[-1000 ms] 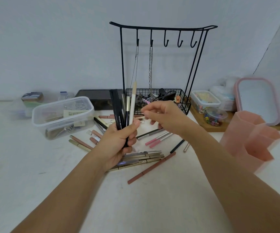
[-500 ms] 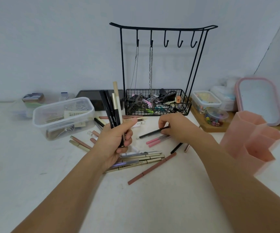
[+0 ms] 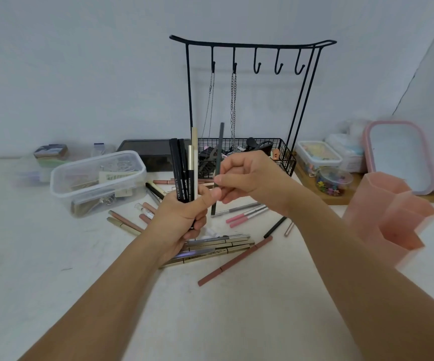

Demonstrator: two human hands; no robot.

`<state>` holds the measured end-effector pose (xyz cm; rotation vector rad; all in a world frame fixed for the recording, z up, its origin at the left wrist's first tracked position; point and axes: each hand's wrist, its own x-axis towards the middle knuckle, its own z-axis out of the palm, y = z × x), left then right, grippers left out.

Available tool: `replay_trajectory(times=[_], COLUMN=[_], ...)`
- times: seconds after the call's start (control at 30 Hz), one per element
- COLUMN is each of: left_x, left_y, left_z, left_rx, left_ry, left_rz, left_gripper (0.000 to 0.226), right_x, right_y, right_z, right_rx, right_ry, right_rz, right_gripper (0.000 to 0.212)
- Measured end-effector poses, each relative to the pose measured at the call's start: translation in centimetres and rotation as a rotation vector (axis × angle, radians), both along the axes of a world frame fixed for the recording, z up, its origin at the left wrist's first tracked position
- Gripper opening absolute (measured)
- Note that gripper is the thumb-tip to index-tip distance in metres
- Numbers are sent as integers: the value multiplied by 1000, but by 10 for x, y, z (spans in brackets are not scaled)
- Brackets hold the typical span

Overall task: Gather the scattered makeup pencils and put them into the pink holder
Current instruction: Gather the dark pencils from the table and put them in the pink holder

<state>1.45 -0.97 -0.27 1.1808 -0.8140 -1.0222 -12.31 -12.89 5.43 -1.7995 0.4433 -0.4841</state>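
While the left hand (image 3: 182, 217) grips an upright bundle (image 3: 184, 173), the right hand (image 3: 239, 178) pinches a dark pencil (image 3: 218, 168) (also upright) just beside it, pink holder (image 3: 382, 217) off right.

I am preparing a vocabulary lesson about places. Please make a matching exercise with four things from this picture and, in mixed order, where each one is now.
Things:
1. bundle of black and beige makeup pencils
2. single dark grey pencil
3. long brown-pink pencil
4. silver chains

Places:
A. hanging from hooks of the black wire rack
B. pinched upright in the right hand
C. lying on the white table
D. gripped upright in the left hand

Pairs: 1-D, 2-B, 3-C, 4-A
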Motion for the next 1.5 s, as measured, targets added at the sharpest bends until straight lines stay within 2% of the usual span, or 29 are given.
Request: replay_trajectory(times=[0.17, 0.33, 0.4, 0.47, 0.53, 0.63, 0.7, 0.77, 0.93, 1.1, 1.23, 1.37, 1.5], left_x=[-3, -4, -5, -5, -4, 0, 2, 2, 0, 0, -2, -2, -2], left_y=[0, -1, 0, 1, 0, -2, -2, -3, -3, -2, -1, -1, -2], left_z=[-2, -3, -2, -1, -1, 0, 0, -1, -2, -1, 0, 1, 1], left_rx=[38, 77, 78, 71, 59, 41, 39, 36, 49, 57, 38, 48, 56], left_ry=[-114, -164, -182, -173, -115, -49, -25, -20, -44, -47, -40, -38, 9], left_rz=[20, 77, 60, 54, 68, 107, 129, 135, 138, 159, 156, 158, 157], left_gripper=[50, 12, 6, 11, 21, 17, 14, 17, 37, 39, 34, 46, 46], right_x=[8, 15, 17, 15, 6, -17, -28, -32, -27, -28, -26, -23, -24], right_y=[9, 6, 3, -2, -12, -38, -52, -58, -61, -62, -58, -58, -60], right_z=[-7, -16, -19, -19, -16, -15, -20, -26, -36, -39, -39, -41, -43], right_rx=[-45, -160, -203, -260, -416, -690, -708, -709, -728, -717, -702, -716, -697], right_ry=[21, -5, 5, 43, 139, 503, 714, 794, 737, 750, 732, 751, 763], right_rz=[59, 8, -7, -14, -64, -108, -86, -79, -101, -81, -74, -91, -98], right_gripper=[15, 21, 20, 14, 9, 19, 29, 31, 19, 17, 24, 23, 20])
